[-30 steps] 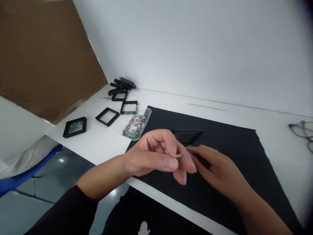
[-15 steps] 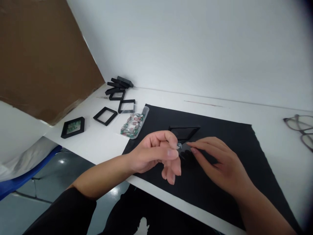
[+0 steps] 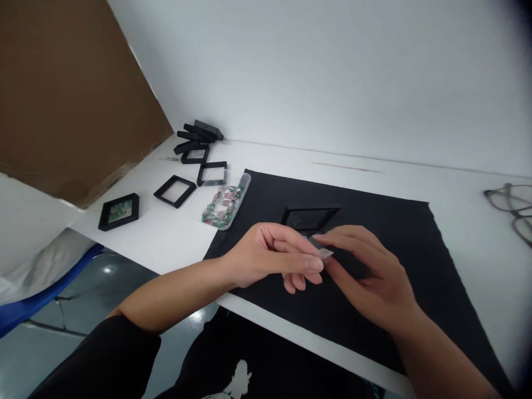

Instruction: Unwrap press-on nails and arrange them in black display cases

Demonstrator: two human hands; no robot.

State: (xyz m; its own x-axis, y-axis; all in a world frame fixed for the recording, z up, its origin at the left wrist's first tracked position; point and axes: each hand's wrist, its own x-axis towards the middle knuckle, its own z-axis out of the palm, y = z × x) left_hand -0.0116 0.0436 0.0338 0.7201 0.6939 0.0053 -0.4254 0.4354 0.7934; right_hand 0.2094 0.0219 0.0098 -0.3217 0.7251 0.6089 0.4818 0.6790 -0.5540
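My left hand [image 3: 276, 256] is closed in a pinch, with thumb and forefinger on a small clear plastic piece [image 3: 326, 253]. Its whitish, pointed end sticks out past the fingertips; whether it is a bag or a film I cannot tell. From the right, my right hand [image 3: 369, 277] meets it, thumb and forefinger gripping the same clear piece at its far side. Part of the piece is hidden by the fingers. Just behind both hands, a black frame with a dark clear window [image 3: 310, 218] lies on the black mat [image 3: 382, 221].
A clear plastic box [image 3: 245, 188] holds several small packets with green and reddish contents. Left of it lie several black frames [image 3: 174, 191], more of them piled at the wall [image 3: 199, 133]. One frame [image 3: 119, 212] contains something green. Eyeglasses [image 3: 509, 202] rest at far right.
My left hand has moved right and its fingers have straightened, so its fingertips now meet those of my right hand. The small piece has moved right with it. The view has shifted slightly.
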